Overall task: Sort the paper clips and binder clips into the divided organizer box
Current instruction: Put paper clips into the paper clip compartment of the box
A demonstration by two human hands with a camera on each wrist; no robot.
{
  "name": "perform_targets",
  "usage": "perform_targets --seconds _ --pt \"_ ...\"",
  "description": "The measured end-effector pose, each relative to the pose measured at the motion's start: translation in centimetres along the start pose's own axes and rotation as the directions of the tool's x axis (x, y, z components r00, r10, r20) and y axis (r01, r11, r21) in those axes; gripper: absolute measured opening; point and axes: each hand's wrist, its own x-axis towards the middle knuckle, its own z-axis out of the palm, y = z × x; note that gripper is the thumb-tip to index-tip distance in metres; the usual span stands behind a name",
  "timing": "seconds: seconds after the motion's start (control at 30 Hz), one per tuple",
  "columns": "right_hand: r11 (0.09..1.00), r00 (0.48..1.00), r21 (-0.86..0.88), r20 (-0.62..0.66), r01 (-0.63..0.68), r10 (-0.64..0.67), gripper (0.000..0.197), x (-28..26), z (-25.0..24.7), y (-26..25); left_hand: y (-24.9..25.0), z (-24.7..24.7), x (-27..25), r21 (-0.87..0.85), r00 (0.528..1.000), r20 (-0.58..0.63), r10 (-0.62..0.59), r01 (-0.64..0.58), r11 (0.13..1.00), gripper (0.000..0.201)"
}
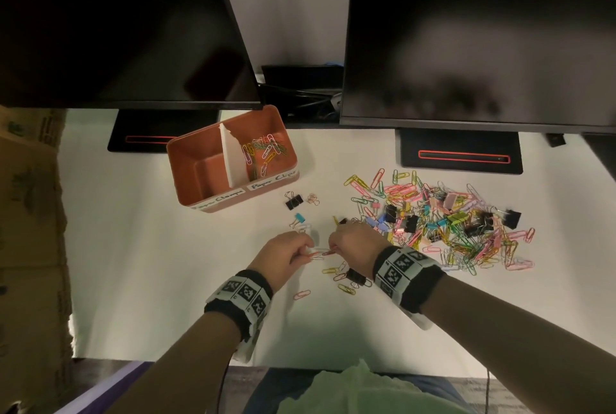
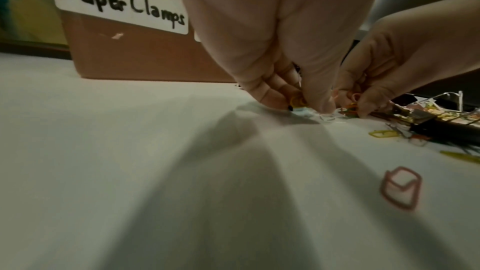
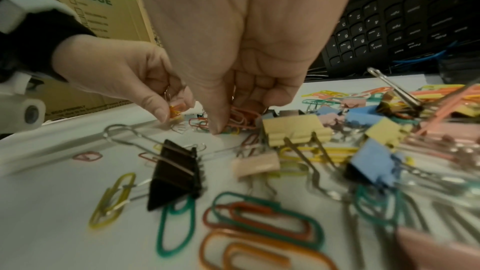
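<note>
Hands, left (image 1: 289,255) and right (image 1: 352,244), each pinch paper clips (image 1: 317,254) at frame centre: light, springy wire, probably tangle-prone; best gripped across loops.

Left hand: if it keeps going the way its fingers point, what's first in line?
Most likely the right hand: the left hand points at it over a few paper clips on the table, though depth is unclear.

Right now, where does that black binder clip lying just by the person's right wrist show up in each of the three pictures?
Head: the black binder clip lies at centre, just left of the right wristband.
Left wrist: at the right edge, low and blurred, probably the same clip.
Right wrist: left of centre in the foreground.
Shared landmark: the left hand pinching paper clips.
</note>
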Motion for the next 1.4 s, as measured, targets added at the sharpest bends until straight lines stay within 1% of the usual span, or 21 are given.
perform_targets --seconds 0.07,0.17,0.3,0.43,0.5,0.6,0.7,0.73,0.8,0.83,0.87,0.9,0.93,1.0,1.07,1.1,1.17,1.2,1.27,1.33,1.4 --pt "0.999 1.000 0.050 -0.016 0.014 -0.014 0.022 -0.1 -0.2 0.3 0.0 0.4 0.4 0.058 0.999 0.028 0.029 -0.030 0.998 0.013" --pt "0.990 0.997 0.129 -0.071 0.050 -0.041 0.020 -0.6 -1.0 1.1 0.1 0.9 1.1 0.097 1.000 0.012 0.005 -0.006 0.995 0.014" --pt "0.986 0.976 0.149 -0.213 0.079 -0.047 0.016 -1.4 -2.2 2.3 0.3 1.3 1.3 0.133 1.000 0.005 -0.016 0.015 0.991 0.014" --pt "0.985 0.962 0.164 -0.273 0.062 -0.015 0.019 -1.8 -4.0 3.1 0.8 1.5 1.3 0.240 0.998 0.052 -0.022 0.009 0.971 0.020" --pt "0.983 0.949 0.170 -0.314 0.074 -0.017 0.019 -1.7 -5.1 3.1 1.0 1.1 0.9 0.207 1.000 0.030 -0.003 -0.004 0.978 0.018" --pt "0.976 0.928 0.195 -0.372 0.094 -0.015 0.019 -0.7 -7.8 2.3 1.9 -1.2 0.4 0.102 0.991 -0.104 0.079 -0.068 0.992 0.010" --pt "0.968 0.900 0.219 -0.435 0.120 -0.013 0.020 1.2 -11.2 0.5 3.5 -5.8 0.3 0.055 0.951 -0.291 0.102 -0.090 0.994 0.006" --pt "0.964 0.898 0.237 -0.439 0.121 -0.005 0.020 2.0 -12.3 -0.5 3.9 -7.6 0.3 0.041 0.928 -0.363 0.082 -0.072 0.997 0.006" --pt "0.952 0.894 0.286 -0.447 0.113 0.028 0.020 3.7 -14.3 -2.3 4.0 -11.1 0.9 0.002 0.865 -0.502 -0.018 0.022 1.000 0.005" --pt "0.946 0.892 0.307 -0.450 0.105 0.047 0.021 4.8 -15.1 -3.0 3.8 -12.6 1.4 -0.015 0.832 -0.550 -0.073 0.077 0.997 0.004" --pt "0.941 0.894 0.326 -0.444 0.094 0.065 0.022 5.8 -15.6 -3.6 3.4 -13.7 2.0 -0.032 0.815 -0.566 -0.123 0.127 0.991 0.004" --pt "0.935 0.903 0.346 -0.421 0.077 0.082 0.025 6.9 -15.9 -4.1 3.1 -14.5 2.7 -0.054 0.818 -0.549 -0.172 0.171 0.984 0.008" --pt "0.925 0.918 0.375 -0.385 0.056 0.100 0.031 7.9 -15.9 -4.4 2.9 -14.9 3.2 -0.081 0.837 -0.502 -0.219 0.207 0.975 0.015" --pt "0.898 0.932 0.438 -0.341 0.043 0.122 0.042 8.9 -15.3 -4.4 3.0 -14.8 3.8 -0.041 0.890 -0.395 -0.228 0.231 0.972 0.031" --pt "0.895 0.906 0.431 -0.415 0.110 0.088 0.041 8.5 -14.5 -3.8 3.4 -14.1 3.8 0.070 0.920 -0.370 -0.131 0.168 0.983 0.039" --pt "0.906 0.875 0.393 -0.480 0.155 0.059 0.036 7.9 -13.9 -3.3 3.5 -13.7 3.4 0.080 0.917 -0.393 -0.077 0.117 0.990 0.038" --pt "0.929 0.823 0.316 -0.568 0.193 0.022 0.023 6.2 -12.4 -2.2 3.5 -12.2 2.5 0.030 0.902 -0.432 0.016 -0.004 1.000 0.027" --pt "0.935 0.822 0.304 -0.569 0.184 0.023 0.018 5.2 -11.3 -1.6 3.3 -11.2 2.1 0.009 0.909 -0.414 0.048 -0.049 0.999 0.020" --pt "0.946 0.876 0.294 -0.483 0.140 0.021 0.012 3.3 -8.8 -0.3 2.5 -8.7 1.6 0.012 0.949 -0.308 0.066 -0.066 0.998 0.013" --pt "0.959 0.956 0.265 -0.294 0.097 -0.015 0.016 1.8 -6.4 0.4 1.6 -6.2 1.4 0.028 0.979 -0.202 0.029 -0.024 0.999 0.014" --pt "0.970 0.995 0.238 -0.097 0.046 -0.023 0.023 0.7 -4.7 0.2 0.7 -4.2 1.6 0.036 0.988 -0.151 -0.004 0.010 0.999 0.018"
